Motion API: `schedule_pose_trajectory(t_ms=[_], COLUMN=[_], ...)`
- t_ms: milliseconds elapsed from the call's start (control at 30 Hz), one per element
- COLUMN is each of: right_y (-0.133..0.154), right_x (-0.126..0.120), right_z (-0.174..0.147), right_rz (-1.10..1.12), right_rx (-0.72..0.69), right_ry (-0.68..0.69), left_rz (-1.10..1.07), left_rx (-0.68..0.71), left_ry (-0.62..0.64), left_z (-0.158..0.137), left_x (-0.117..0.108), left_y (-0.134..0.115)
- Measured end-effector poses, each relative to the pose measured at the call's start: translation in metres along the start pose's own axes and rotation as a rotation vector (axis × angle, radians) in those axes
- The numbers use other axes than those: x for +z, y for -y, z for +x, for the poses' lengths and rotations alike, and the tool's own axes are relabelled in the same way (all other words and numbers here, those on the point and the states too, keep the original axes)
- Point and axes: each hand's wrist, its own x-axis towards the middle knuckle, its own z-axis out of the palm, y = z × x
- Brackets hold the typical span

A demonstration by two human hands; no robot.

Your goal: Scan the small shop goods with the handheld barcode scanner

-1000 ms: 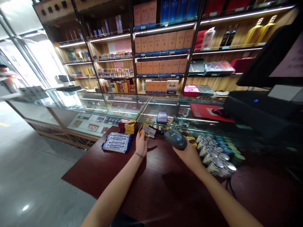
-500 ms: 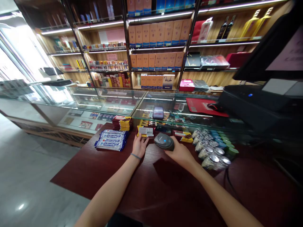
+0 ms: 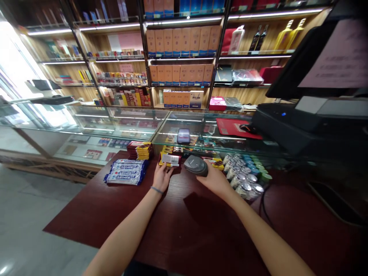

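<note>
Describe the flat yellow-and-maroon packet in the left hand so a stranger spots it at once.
Find the dark reddish-brown wood-grain counter. Near its far edge, between a stack of similar packets on the left and another pile on the right, the left hand holds the flat yellow-and-maroon packet. Unlike either pile, it shows a pale barcode label to the camera.

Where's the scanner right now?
In the head view, the scanner is in the right hand near the picture's middle, right of the barcoded packet at the left hand's fingertips and left of the silver-lidded jars.
</note>
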Motion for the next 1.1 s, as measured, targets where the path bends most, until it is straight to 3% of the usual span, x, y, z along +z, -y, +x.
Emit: schedule_pose_trajectory(t_ms=[233, 500, 600, 800, 933, 1100], right_y=[-0.014, -0.035, -0.044, -0.057, -0.058, -0.062], right_x=[-0.050, -0.099, -0.113, -0.137, -0.146, -0.153], right_z=[0.005, 0.000, -0.004, -0.016, -0.022, -0.024], right_rz=[0.215, 0.440, 0.485, 0.589, 0.657, 0.703], right_rx=[0.056, 0.057, 0.047, 0.072, 0.108, 0.082], right_ry=[-0.109, -0.232, -0.265, -0.302, -0.330, -0.342], left_rz=[0.215, 0.648, 0.884, 1.409, 1.720, 1.804], left_rx=[0.168, 0.468, 0.623, 0.871, 0.942, 0.978], left_ry=[0.094, 0.096, 0.177, 0.455, 0.635, 0.688], left_z=[-0.008, -0.005, -0.003, -0.009, -0.014, -0.014], left_x=[0.019, 0.065, 0.091, 0.137, 0.150, 0.153], left_y=[0.002, 0.021, 0.030, 0.061, 0.089, 0.110])
